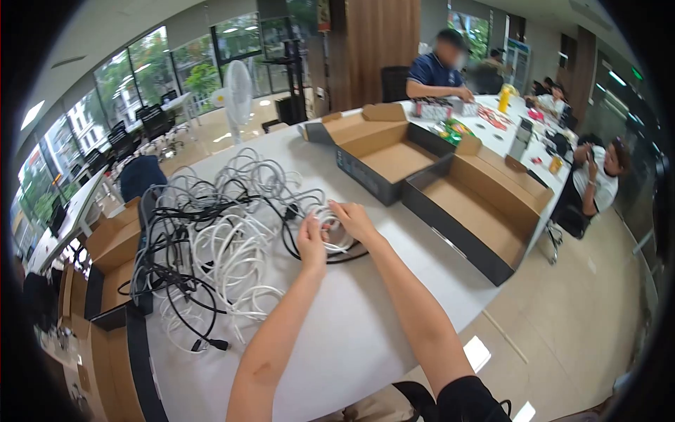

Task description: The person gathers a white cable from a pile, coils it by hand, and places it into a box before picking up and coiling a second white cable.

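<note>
Both my hands are at the right end of a big tangle of cables on the white table. My left hand [311,243] is closed on the near side of a looped white cable [340,239], thumb and fingers curled in. Across the loop, my right hand [354,219] pinches its far side with bent fingers. A black cable [342,260] curves on the table just below the coil. To the left lie heaped white cables [228,250], grey cables [256,172] and black cables [176,264], their loops crossing each other.
Two open black cardboard boxes [383,193] [460,250] with brown insides stand at the back right. More open boxes [112,281] are beyond the left edge of the white table [351,330]. A person [443,74] sits at the far end; another person [594,176] is at the right.
</note>
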A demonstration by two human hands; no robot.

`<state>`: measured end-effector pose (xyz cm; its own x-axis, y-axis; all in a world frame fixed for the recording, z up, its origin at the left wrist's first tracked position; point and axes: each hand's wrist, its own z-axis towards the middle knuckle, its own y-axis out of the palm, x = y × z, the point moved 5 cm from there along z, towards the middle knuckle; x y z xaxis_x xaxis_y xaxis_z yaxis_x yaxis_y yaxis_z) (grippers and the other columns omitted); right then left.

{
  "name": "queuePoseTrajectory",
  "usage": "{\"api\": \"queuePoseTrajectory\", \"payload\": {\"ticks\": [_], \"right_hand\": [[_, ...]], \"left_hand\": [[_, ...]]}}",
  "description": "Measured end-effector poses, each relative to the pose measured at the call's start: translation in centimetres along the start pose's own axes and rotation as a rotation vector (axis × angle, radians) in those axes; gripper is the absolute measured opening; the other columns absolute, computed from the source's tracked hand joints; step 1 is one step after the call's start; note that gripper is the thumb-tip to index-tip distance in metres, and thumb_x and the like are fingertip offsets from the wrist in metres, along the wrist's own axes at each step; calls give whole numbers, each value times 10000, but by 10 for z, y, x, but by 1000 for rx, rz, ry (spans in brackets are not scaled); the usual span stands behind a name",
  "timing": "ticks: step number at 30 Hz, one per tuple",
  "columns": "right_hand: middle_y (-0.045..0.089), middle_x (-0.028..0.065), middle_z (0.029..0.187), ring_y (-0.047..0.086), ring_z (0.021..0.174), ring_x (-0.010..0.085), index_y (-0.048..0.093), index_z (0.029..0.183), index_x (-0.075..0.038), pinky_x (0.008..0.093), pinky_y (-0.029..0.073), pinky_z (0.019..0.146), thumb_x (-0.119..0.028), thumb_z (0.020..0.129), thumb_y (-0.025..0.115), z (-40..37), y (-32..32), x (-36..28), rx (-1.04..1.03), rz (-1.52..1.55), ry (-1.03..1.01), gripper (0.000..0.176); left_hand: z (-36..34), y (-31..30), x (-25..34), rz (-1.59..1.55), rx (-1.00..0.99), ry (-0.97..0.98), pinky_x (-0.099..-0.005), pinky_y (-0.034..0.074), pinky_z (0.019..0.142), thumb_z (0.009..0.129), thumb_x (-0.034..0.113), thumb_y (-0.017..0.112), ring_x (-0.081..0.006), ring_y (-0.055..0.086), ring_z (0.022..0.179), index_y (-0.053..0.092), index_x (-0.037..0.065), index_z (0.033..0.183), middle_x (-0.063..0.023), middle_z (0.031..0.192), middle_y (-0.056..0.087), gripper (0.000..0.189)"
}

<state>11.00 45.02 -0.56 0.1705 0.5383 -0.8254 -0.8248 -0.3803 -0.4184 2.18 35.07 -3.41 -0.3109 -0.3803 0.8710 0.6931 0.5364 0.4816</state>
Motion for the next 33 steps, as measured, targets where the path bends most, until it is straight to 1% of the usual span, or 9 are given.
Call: {"api": "queuePoseTrajectory", "payload": {"ticks": [2,5,10,14,19,22,27,30,33], "right_hand": [[609,16,655,493,522,83,654,868,8,245,417,484,-313,893,496,0,1,-7,-165,259,43,359],[617,-8,749,513,571,71,630,1018,-18,241,434,509,-223,888,517,2,-11,-11,-345,351,116,268],[634,8,837,557,709,57,606,1089,-48,207,464,637,-201,878,535,6,-61,-54,-418,230,43,271],[640,37,873,567,739,81,602,1074,-18,222,471,674,-171,856,565,2,-83,-91,-310,231,0,269],[651,86,830,597,749,110,614,1020,19,225,472,681,-68,826,555,1,-87,-123,-128,-78,-170,220],[643,114,737,611,695,143,644,919,27,262,481,663,-27,781,571,-1,-84,-135,-41,50,-290,165],[660,108,761,604,657,141,647,926,12,233,473,629,8,792,560,-6,-83,-158,45,155,-374,160],[659,103,834,611,708,168,644,955,-4,225,470,645,39,785,544,-17,-80,-187,161,54,-462,203],[627,117,1013,605,817,223,635,989,-13,249,471,696,-10,809,522,-24,-76,-205,205,83,-711,212]], "left_hand": [[-1,0,3,-8,7,23,-177,352,492,913,234,468,-40,410,562,541,47,1046,-2,756,519,240],[-3,3,7,-55,19,-27,-174,326,477,909,217,472,-34,362,538,545,46,1005,7,732,487,209],[-10,25,36,-209,-164,-40,-162,286,474,916,194,452,-30,345,546,554,23,1036,4,724,479,232],[-24,48,59,-190,-328,-36,-166,280,482,913,221,468,-27,322,554,544,21,1115,8,718,464,294],[-28,51,74,-36,-233,116,-171,275,475,927,252,444,-24,326,547,541,20,1136,17,710,477,327],[-30,50,90,-42,-183,150,-164,274,473,929,247,439,-22,333,546,535,22,1147,15,710,486,328],[-35,47,165,-41,-251,357,-132,263,473,903,192,475,-15,390,608,471,73,1236,50,745,474,353],[-39,44,190,-8,-247,418,-126,271,473,897,188,484,-9,402,621,447,71,1258,57,741,471,381],[-47,44,213,44,-173,489,-134,291,451,895,131,472,0,389,535,437,47,1259,52,695,457,376]]}}
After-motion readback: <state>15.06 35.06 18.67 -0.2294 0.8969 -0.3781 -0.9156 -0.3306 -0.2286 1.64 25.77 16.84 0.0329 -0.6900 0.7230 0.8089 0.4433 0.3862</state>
